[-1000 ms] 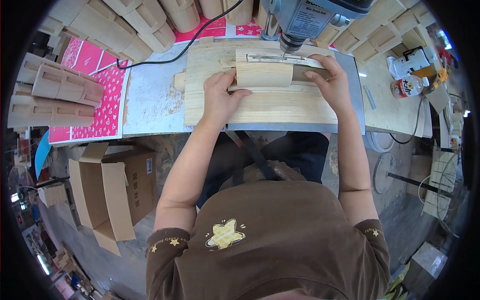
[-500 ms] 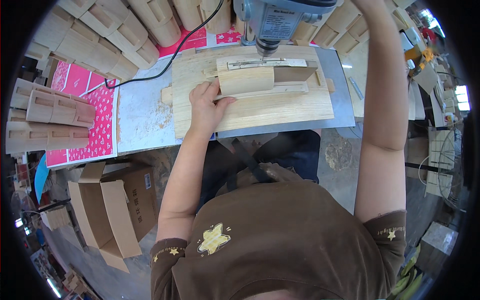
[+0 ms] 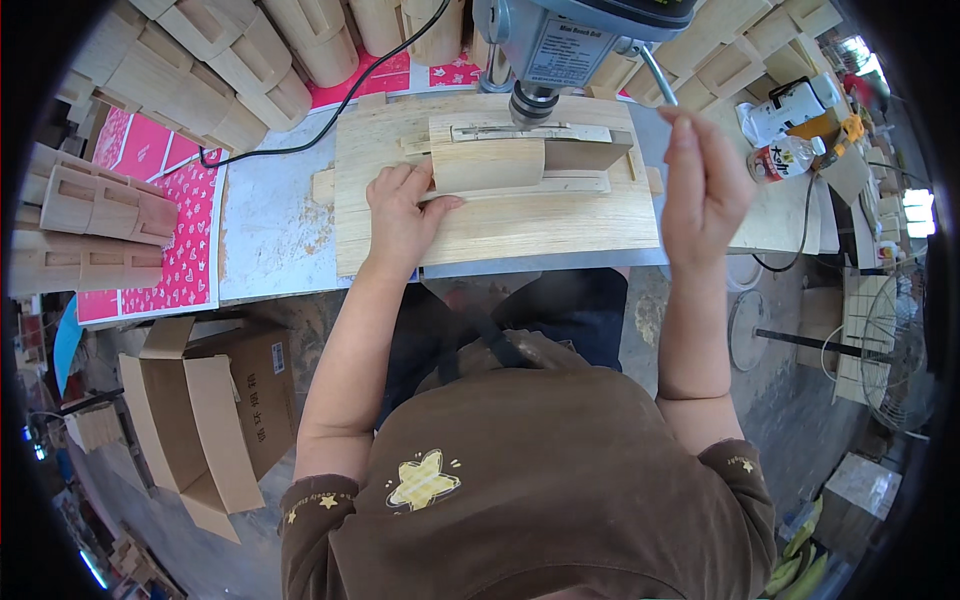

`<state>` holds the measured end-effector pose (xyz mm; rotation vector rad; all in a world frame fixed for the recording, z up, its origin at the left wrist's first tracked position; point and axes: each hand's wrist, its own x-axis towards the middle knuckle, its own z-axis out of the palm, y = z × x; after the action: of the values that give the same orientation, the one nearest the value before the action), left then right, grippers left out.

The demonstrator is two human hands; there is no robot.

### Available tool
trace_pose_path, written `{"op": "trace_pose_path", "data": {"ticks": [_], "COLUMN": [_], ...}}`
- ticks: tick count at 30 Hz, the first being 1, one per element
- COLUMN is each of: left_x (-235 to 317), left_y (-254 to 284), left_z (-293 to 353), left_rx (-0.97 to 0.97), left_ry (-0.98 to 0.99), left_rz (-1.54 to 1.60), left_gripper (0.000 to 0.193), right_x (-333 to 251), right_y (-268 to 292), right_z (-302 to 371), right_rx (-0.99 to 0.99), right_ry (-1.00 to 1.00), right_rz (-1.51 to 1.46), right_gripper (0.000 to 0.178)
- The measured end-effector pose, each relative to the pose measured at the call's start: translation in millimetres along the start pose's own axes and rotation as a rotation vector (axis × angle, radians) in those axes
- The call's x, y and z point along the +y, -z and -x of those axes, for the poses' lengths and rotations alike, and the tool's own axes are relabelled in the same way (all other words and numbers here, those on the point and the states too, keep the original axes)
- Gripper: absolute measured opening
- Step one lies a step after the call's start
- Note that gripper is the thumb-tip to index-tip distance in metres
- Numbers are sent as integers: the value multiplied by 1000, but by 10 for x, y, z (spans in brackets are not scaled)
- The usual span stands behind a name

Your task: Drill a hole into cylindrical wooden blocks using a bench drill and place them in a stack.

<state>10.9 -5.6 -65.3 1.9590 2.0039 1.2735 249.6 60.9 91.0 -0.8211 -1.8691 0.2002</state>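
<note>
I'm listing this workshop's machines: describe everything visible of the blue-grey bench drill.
The blue-grey, metal-looking bench drill stands upright, top cropped by the picture edge. A printed label faces front; below, a dark cylindrical chuck points down over the pale wooden board. A slim silvery lever slants from its right side, its lower end meeting the right hand.

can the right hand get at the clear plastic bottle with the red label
Likely yes: the right hand, at the tip of the grey metal lever, appears near the clear plastic bottle, with nothing visible between them.
</note>
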Motion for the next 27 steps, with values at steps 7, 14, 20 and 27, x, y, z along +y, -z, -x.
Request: {"op": "trace_pose_path", "data": {"ticks": [7,14,20,27], "left_x": [20,-16,221,335], "left_y": [6,-29,-167,-244], "left_z": [-28,1,-63,-132], "left_rx": [26,8,11,-69], "left_ry": [-14,-9,-29,32], "left_rz": [11,-31,-110,-59], "left_gripper": [54,54,53,53], "right_x": [406,281,-56,531], "right_y": [-430,-92,29,-276], "right_z": [323,-17,-1188,-1648], "right_rx": [63,88,13,14], "right_ry": [80,222,130,72], "right_rz": [-67,-4,86,-140], "right_gripper": [9,9,35,35]}}
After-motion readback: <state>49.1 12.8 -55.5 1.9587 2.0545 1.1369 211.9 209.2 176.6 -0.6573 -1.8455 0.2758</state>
